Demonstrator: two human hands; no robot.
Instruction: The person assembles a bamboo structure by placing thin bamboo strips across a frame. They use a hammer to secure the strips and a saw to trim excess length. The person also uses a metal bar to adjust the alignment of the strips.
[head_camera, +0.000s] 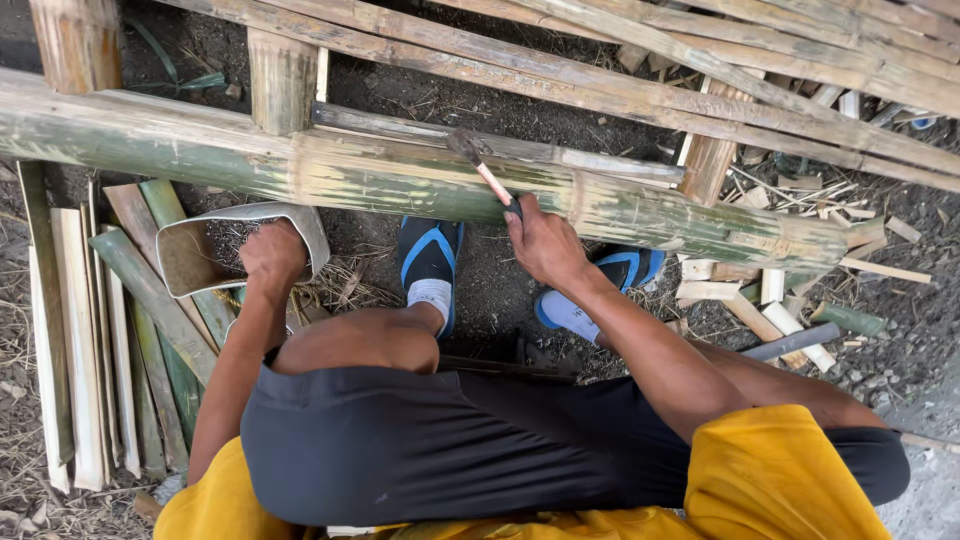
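Hammer (478, 160) is gripped by closed fingers of right hand (543, 243), its head on the long bamboo pole (400, 180). Left hand (272, 255) is placed in a metal container (190, 255); its fingers are hidden.

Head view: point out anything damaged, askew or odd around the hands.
The metal container under the left hand is bent out of square and tipped on its side. The big green bamboo pole is scuffed. The right hand grips a hammer. Bamboo offcuts litter the ground.
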